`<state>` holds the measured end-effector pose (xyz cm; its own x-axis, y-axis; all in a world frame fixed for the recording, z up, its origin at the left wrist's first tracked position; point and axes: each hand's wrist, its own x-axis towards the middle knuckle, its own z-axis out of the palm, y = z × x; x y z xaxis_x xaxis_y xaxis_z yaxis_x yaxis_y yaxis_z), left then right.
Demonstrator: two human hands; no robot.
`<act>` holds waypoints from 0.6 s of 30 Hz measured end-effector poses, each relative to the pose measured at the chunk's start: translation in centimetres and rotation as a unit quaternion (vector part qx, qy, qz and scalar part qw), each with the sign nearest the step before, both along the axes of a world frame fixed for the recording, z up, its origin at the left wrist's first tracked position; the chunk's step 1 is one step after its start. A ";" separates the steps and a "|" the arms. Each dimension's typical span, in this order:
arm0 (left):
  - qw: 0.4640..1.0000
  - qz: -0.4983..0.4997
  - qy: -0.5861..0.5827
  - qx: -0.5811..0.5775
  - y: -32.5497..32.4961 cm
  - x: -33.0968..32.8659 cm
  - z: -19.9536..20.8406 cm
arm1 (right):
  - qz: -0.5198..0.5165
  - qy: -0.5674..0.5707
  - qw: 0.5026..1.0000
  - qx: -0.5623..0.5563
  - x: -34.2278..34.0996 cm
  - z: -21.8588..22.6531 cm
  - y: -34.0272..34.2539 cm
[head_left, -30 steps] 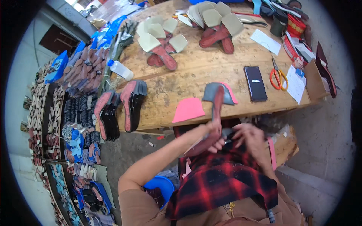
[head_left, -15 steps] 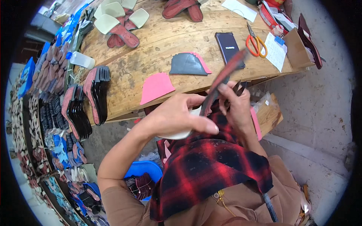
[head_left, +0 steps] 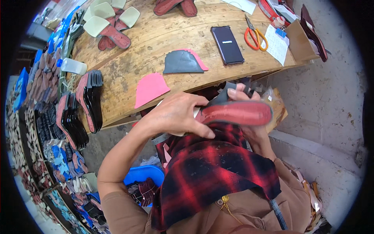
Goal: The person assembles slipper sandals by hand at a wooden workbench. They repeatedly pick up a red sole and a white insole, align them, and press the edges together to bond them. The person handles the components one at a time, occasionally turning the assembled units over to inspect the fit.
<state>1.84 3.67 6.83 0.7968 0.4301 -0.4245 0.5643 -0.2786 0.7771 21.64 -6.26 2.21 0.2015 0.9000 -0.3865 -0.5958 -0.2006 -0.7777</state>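
Note:
Over my lap is a half-made sandal (head_left: 241, 113) with a red insole, slightly blurred. My left hand (head_left: 171, 115) is closed around its left end, thumb below and fingers above. A pale upper (head_left: 197, 112) shows beside these fingers, mostly hidden by the hand. Behind the red insole, my right hand (head_left: 242, 93) pinches a dark flap (head_left: 224, 94) at the sandal's far edge. Dark pieces of a tool also show between the right fingers; its kind is unclear. The right palm is hidden behind the sandal.
On the wooden table (head_left: 152, 43) lie a pink piece (head_left: 152, 90), a grey-and-pink piece (head_left: 183, 62), a phone (head_left: 228, 45), orange-handled scissors (head_left: 255, 37) and sandals with pale uppers (head_left: 113, 35). Stacked soles (head_left: 90, 101) stand left. A blue basin (head_left: 150, 173) sits below.
The sandal has turned from edge-on and upright to lying sideways, its red insole now facing up. My right hand remains at its far side. The view has shifted slightly right.

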 end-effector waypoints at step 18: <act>0.987 0.125 -0.073 -0.069 -2.4 0.3 -3.8 | 0.007 -0.049 0.998 0.027 0.0 -1.7 0.5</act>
<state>2.18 1.32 2.98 0.7306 0.5670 -0.3804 0.4808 -0.0315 0.8763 21.61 -5.74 0.50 0.2230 0.9218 -0.3172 -0.5137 -0.1655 -0.8419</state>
